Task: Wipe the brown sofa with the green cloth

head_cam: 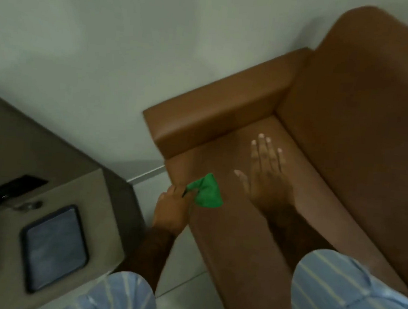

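The brown sofa (349,117) fills the right half of the view, with its armrest (216,116) toward the wall and its seat running down the middle. My left hand (172,210) pinches a corner of the small green cloth (207,191), which hangs at the seat's front left corner. My right hand (265,174) is stretched flat over the seat, fingers apart and empty, just right of the cloth. Whether the palm touches the leather is unclear. The picture is blurred by motion.
A beige table (50,155) stands at the left with two dark tablets or phones (54,247), a dark flat object (7,191) and a small metal item on it. A pale wall rises behind; light floor tiles (188,264) lie between table and sofa.
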`<control>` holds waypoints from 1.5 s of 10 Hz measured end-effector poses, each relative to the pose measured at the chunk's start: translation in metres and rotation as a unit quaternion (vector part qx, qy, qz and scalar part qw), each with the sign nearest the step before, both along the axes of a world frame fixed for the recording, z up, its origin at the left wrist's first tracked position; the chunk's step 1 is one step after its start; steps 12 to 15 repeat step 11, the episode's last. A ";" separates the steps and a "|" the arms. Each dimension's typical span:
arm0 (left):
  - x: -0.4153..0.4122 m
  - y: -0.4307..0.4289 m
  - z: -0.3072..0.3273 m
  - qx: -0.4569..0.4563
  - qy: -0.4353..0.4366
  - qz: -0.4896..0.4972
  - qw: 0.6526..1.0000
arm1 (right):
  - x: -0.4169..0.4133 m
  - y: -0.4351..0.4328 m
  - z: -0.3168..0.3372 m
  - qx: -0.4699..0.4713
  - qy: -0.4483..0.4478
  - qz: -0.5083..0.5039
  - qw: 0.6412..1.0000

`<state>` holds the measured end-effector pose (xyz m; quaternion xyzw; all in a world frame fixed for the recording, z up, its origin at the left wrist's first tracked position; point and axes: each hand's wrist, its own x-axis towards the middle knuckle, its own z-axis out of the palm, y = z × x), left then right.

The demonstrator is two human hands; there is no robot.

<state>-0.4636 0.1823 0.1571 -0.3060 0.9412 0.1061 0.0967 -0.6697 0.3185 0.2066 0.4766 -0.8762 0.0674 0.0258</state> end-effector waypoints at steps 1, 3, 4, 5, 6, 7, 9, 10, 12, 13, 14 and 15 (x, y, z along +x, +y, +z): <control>0.093 -0.054 0.004 -0.029 -0.029 0.036 0.999 | 0.090 -0.058 -0.017 -0.006 -0.032 0.060 0.998; 0.272 -0.137 -0.008 -0.005 -0.080 0.104 0.991 | 0.232 -0.156 -0.051 0.057 -0.078 0.171 0.980; 0.344 -0.169 -0.029 -0.017 -0.088 0.126 0.988 | 0.291 -0.198 -0.072 0.085 -0.082 0.209 0.971; 0.392 -0.190 -0.054 -0.020 -0.095 0.139 0.986 | 0.344 -0.227 -0.103 0.127 -0.108 0.251 0.953; 0.414 -0.199 -0.077 -0.006 -0.083 0.132 0.988 | 0.380 -0.243 -0.141 0.177 -0.142 0.268 0.936; 0.426 -0.202 -0.112 0.042 -0.063 0.143 0.987 | 0.402 -0.246 -0.184 0.274 -0.173 0.271 0.907; 0.431 -0.156 -0.162 0.105 -0.042 0.206 0.972 | 0.414 -0.208 -0.243 0.255 -0.151 0.263 0.918; 0.434 -0.137 -0.175 0.084 -0.050 0.193 0.976 | 0.414 -0.203 -0.255 0.262 -0.129 0.265 0.919; 0.431 -0.145 -0.162 0.114 -0.073 0.203 0.970 | 0.413 -0.218 -0.235 0.292 -0.153 0.273 0.904; 0.431 -0.145 -0.162 0.114 -0.073 0.203 0.970 | 0.413 -0.218 -0.235 0.292 -0.153 0.273 0.904; 0.431 -0.145 -0.162 0.114 -0.073 0.203 0.970 | 0.413 -0.218 -0.235 0.292 -0.153 0.273 0.904; 0.431 -0.145 -0.162 0.114 -0.073 0.203 0.970 | 0.413 -0.218 -0.235 0.292 -0.153 0.273 0.904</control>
